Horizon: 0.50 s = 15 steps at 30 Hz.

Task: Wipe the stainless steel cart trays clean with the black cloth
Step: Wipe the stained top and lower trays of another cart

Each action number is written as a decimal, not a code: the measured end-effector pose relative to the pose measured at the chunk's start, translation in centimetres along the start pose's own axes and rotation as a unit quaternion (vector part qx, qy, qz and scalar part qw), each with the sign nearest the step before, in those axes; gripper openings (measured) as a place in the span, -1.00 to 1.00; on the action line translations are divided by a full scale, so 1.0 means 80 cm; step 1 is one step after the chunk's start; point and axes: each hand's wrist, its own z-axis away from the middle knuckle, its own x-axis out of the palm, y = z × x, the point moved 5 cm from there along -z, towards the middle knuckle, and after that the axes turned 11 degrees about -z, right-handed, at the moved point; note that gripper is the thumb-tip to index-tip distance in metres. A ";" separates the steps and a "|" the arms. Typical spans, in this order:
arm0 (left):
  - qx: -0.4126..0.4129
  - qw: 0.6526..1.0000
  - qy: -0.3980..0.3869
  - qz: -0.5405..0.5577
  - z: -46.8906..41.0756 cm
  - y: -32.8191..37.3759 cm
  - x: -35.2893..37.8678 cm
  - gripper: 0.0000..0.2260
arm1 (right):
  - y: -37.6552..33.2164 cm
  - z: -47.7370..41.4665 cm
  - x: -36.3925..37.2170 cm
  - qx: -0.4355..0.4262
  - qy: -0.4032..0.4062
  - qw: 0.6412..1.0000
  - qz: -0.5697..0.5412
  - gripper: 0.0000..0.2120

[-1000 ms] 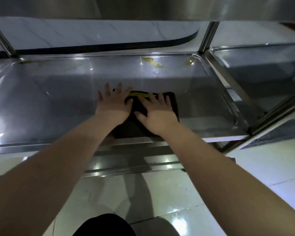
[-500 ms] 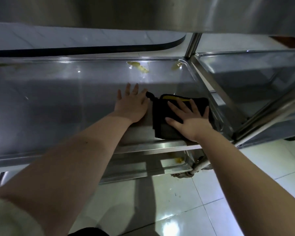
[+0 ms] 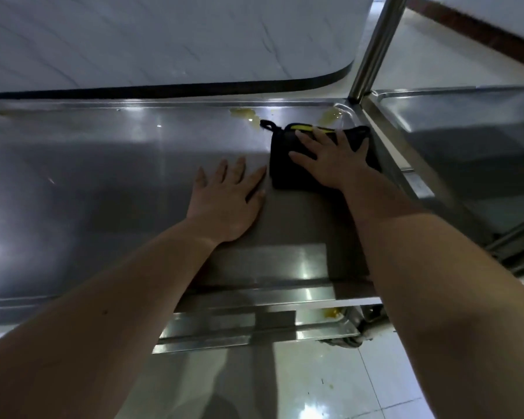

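Observation:
A folded black cloth (image 3: 285, 164) with a yellow stripe and a small loop lies near the far right corner of the stainless steel tray (image 3: 88, 182). My right hand (image 3: 330, 158) presses flat on the cloth with fingers spread. To the left of the cloth, my left hand (image 3: 227, 195) rests flat on the bare tray, its fingers straight. Just beyond the cloth, yellow smears (image 3: 245, 114) mark the tray by its far rim, with another smear (image 3: 330, 116) in the corner.
A second steel tray (image 3: 466, 140) adjoins on the right, behind an upright cart post (image 3: 375, 46). A lower shelf (image 3: 254, 325) shows under the front rim, with a yellow spot (image 3: 330, 313). White glossy floor tiles (image 3: 315, 388) lie below.
My right hand has pushed the cloth away from me and to the right, up toward the far right corner. My left hand has come off the cloth and stays flat on the tray.

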 end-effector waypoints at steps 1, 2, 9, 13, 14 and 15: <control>0.001 1.000 0.001 -0.002 -0.001 0.000 0.001 -0.51 | -0.001 -0.014 -0.001 -0.002 0.001 1.000 0.000 -0.38; 0.001 1.000 0.002 -0.003 -0.002 -0.001 0.001 -0.51 | -0.001 -0.025 -0.002 -0.004 0.004 1.000 0.000 -0.38; -0.008 1.000 -0.004 0.002 -0.008 -0.001 0.001 -0.51 | 0.006 -0.013 -0.001 -0.001 0.007 1.000 0.002 -0.36; -0.008 1.000 -0.011 0.005 -0.007 0.001 0.000 -0.51 | 0.011 0.057 0.007 0.005 -0.007 1.000 0.001 -0.36; -0.009 1.000 -0.011 0.007 -0.006 0.002 -0.001 -0.51 | 0.010 0.081 0.010 0.006 -0.013 1.000 0.000 -0.36; -0.008 1.000 -0.012 0.010 -0.006 0.002 -0.002 -0.51 | 0.006 0.107 0.014 0.009 -0.025 1.000 -0.001 -0.36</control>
